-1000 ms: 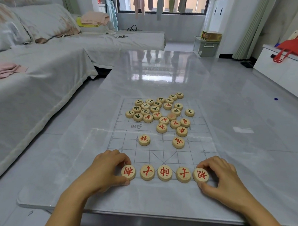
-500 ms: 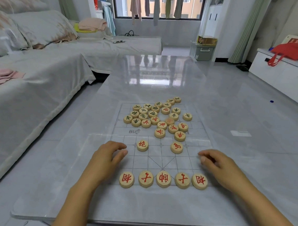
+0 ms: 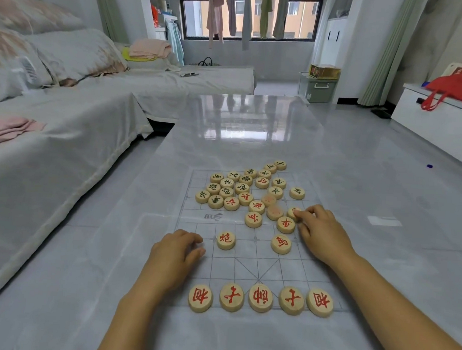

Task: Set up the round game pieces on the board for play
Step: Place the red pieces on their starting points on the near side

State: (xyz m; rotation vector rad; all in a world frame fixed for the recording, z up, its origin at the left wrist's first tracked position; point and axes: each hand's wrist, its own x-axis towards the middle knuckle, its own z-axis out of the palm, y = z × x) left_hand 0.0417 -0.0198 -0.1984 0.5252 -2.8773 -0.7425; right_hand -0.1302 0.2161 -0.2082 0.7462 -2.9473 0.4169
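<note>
My hands have left the near row (image 3: 260, 298) of five and moved up the board (image 3: 236, 262) — right hand (image 3: 324, 235) now pinches a piece (image 3: 292, 211) at the near edge of the heap (image 3: 240, 188); left hand (image 3: 176, 251) lies loosely curled, empty, just beside a lone red disc (image 3: 225, 240).

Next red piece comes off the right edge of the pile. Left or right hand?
Right. The right hand pinches a red piece at that edge of the pile. The left hand rests empty at the left of the board, beside the cannon piece, farther from the pile.
</note>
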